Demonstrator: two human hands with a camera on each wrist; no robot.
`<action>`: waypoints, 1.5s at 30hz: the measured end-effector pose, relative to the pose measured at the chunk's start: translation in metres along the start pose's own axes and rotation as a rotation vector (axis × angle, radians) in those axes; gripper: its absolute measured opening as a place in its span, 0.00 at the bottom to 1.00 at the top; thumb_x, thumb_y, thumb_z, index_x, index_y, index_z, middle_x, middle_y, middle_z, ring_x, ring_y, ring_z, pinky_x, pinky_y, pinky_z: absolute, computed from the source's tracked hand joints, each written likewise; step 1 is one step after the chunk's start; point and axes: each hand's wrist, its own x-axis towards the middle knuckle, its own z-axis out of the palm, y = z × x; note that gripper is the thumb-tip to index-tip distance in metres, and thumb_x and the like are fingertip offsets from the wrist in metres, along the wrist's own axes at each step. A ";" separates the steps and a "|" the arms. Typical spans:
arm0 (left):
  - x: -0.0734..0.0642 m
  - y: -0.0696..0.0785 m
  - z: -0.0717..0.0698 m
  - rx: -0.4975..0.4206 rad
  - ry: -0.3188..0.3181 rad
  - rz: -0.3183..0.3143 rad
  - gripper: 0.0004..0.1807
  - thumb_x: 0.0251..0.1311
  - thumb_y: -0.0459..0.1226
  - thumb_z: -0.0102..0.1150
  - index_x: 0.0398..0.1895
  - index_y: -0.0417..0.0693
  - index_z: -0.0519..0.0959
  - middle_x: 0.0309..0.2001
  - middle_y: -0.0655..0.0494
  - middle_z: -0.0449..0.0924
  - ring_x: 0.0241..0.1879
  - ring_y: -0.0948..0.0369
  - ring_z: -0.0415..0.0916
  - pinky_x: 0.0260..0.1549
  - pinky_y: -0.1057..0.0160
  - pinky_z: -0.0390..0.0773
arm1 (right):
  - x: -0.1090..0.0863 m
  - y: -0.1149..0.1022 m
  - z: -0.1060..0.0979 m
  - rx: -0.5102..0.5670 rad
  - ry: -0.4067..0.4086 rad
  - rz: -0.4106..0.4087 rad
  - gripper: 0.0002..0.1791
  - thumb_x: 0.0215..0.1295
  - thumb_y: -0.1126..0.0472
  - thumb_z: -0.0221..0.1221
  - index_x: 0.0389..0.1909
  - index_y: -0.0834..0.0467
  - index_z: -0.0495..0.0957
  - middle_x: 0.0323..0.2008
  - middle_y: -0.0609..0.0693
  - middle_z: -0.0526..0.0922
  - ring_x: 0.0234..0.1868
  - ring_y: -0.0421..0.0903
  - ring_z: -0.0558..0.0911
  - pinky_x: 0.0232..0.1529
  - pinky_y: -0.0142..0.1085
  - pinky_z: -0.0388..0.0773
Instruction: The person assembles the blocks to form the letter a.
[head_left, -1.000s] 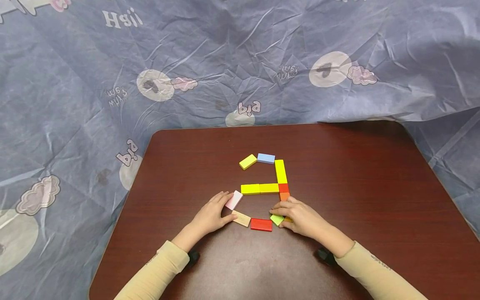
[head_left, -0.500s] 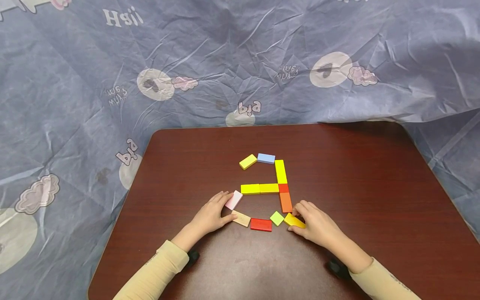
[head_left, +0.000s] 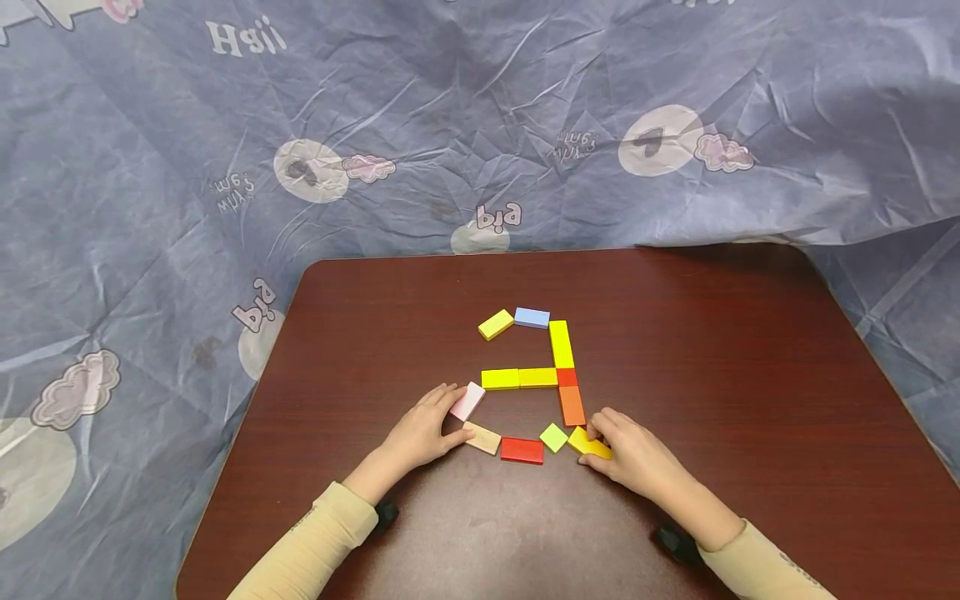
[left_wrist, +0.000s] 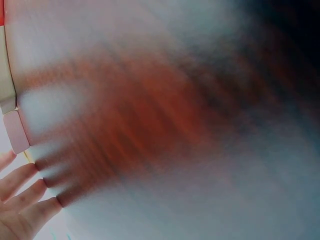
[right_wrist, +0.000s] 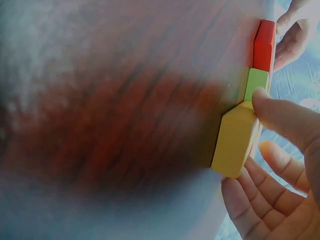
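My left hand lies palm down, fingertips on the pink block and thumb on the near-left end of the plain wooden block. My right hand pinches the orange-yellow block, thumb on its near side and index finger on its far side. In the right wrist view the thumb reaches over the top of this yellow block, near the green block. Left of that pinched block lies the small green square, followed by the red block. The orange block sits just beyond it.
Two yellow blocks form a horizontal bar, joining a small red square. Above it stands a long yellow block, with a blue block and another yellow block at the top. A patterned cloth hangs behind the table.
My right hand has moved right, off the green and orange blocks, and now grips the orange-yellow block, which shows more fully. The left hand has stayed put.
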 end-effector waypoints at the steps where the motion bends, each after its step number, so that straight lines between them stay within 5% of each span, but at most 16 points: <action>1: 0.000 0.000 0.000 0.001 -0.001 -0.001 0.41 0.58 0.52 0.68 0.71 0.47 0.66 0.68 0.42 0.69 0.70 0.45 0.64 0.64 0.45 0.68 | 0.001 0.001 -0.001 0.004 0.004 0.002 0.20 0.46 0.56 0.77 0.30 0.55 0.74 0.28 0.43 0.71 0.29 0.37 0.68 0.29 0.29 0.69; 6: 0.000 0.000 0.000 0.004 0.000 0.001 0.40 0.57 0.52 0.68 0.71 0.47 0.66 0.68 0.42 0.69 0.70 0.45 0.64 0.64 0.45 0.68 | 0.013 0.009 -0.008 0.033 0.025 0.040 0.16 0.52 0.55 0.74 0.36 0.56 0.79 0.32 0.46 0.77 0.33 0.41 0.75 0.33 0.34 0.77; 12: -0.001 0.000 0.000 0.000 -0.004 -0.003 0.41 0.57 0.52 0.68 0.71 0.47 0.66 0.68 0.43 0.69 0.70 0.45 0.64 0.64 0.45 0.68 | 0.036 0.024 -0.014 0.044 0.004 0.051 0.22 0.58 0.57 0.70 0.51 0.61 0.80 0.47 0.55 0.82 0.49 0.54 0.81 0.51 0.51 0.80; 22: 0.000 0.000 0.000 0.008 -0.008 -0.001 0.41 0.58 0.52 0.67 0.72 0.47 0.65 0.68 0.42 0.69 0.71 0.45 0.63 0.65 0.46 0.68 | 0.063 0.034 -0.010 0.037 -0.138 0.049 0.34 0.63 0.56 0.65 0.70 0.58 0.68 0.70 0.63 0.66 0.69 0.65 0.66 0.62 0.60 0.69; 34: 0.000 0.002 -0.003 0.013 -0.026 0.033 0.39 0.59 0.52 0.66 0.71 0.46 0.66 0.69 0.40 0.67 0.71 0.42 0.61 0.65 0.44 0.68 | 0.071 0.035 -0.002 0.044 -0.222 0.103 0.35 0.67 0.51 0.61 0.72 0.56 0.65 0.73 0.64 0.62 0.74 0.68 0.56 0.65 0.64 0.63; 39: -0.001 0.008 -0.006 0.023 0.011 0.105 0.37 0.58 0.50 0.68 0.68 0.47 0.70 0.68 0.41 0.67 0.71 0.43 0.61 0.64 0.45 0.69 | 0.072 0.035 -0.001 0.042 -0.236 0.118 0.35 0.67 0.50 0.61 0.72 0.55 0.64 0.73 0.63 0.62 0.74 0.67 0.56 0.65 0.64 0.63; 45: 0.003 0.025 -0.003 0.123 0.028 0.291 0.26 0.58 0.47 0.69 0.59 0.49 0.80 0.63 0.50 0.75 0.66 0.50 0.67 0.64 0.52 0.71 | 0.072 0.037 0.000 0.040 -0.238 0.127 0.36 0.67 0.49 0.61 0.73 0.54 0.64 0.73 0.62 0.61 0.74 0.66 0.56 0.64 0.64 0.64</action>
